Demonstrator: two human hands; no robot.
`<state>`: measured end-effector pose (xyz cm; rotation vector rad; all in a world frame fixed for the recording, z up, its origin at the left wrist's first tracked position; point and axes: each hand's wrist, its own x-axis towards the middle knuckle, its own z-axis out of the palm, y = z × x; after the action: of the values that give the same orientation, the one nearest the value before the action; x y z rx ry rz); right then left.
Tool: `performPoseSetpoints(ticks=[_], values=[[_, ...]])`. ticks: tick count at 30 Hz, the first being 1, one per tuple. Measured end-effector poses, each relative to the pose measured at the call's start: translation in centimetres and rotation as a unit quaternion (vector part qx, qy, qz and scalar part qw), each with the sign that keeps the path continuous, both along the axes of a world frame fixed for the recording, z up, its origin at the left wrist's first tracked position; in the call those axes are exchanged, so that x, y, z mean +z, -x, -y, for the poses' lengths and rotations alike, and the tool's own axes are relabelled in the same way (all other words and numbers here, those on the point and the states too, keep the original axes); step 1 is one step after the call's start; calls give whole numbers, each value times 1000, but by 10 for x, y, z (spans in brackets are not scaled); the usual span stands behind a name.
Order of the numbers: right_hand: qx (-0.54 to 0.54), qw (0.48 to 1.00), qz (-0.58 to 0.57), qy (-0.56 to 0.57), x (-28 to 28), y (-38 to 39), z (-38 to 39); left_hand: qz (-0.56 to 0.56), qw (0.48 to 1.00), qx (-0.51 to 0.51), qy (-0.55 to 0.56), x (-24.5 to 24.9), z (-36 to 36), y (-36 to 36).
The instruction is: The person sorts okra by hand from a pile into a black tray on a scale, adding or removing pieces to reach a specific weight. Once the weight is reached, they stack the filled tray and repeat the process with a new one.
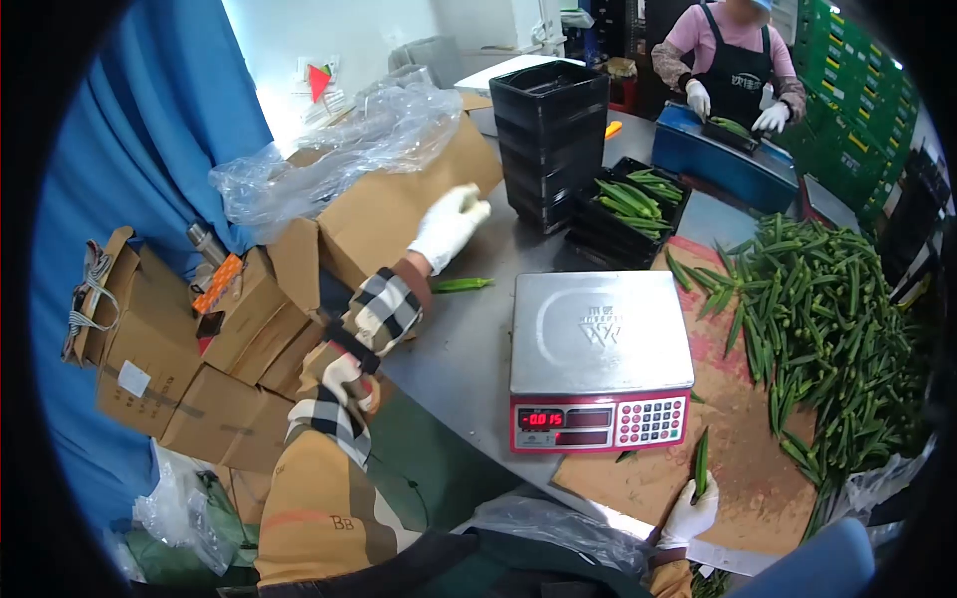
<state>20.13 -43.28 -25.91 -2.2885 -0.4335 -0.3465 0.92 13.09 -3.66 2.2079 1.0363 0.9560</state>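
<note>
My right hand [690, 513], in a white glove, holds one green okra pod [701, 461] upright between its fingers, in front of the scale. My left hand [448, 229], gloved too, is stretched forward with nothing in it and its fingers a little apart. It hovers between the open cardboard box [374, 214] and a tall stack of black plastic trays [550, 140]. A single okra pod [464, 285] lies on the metal table just below that hand. The digital scale [602, 334] has a bare steel plate, and its red display reads -0.015.
A large heap of okra [832, 319] covers the right side over a cardboard sheet [738, 473]. Black trays filled with okra [638, 204] stand behind the scale. Across the table a co-worker [733, 60] in white gloves handles a tray at a blue machine [713, 149]. Cardboard boxes [150, 329] stand left.
</note>
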Motion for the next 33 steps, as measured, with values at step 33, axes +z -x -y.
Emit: performPoseSetpoints(ticks=[33], values=[[66,919,-261,-286,17,-16,-6,225,727,-317,565,-13,131,-5]])
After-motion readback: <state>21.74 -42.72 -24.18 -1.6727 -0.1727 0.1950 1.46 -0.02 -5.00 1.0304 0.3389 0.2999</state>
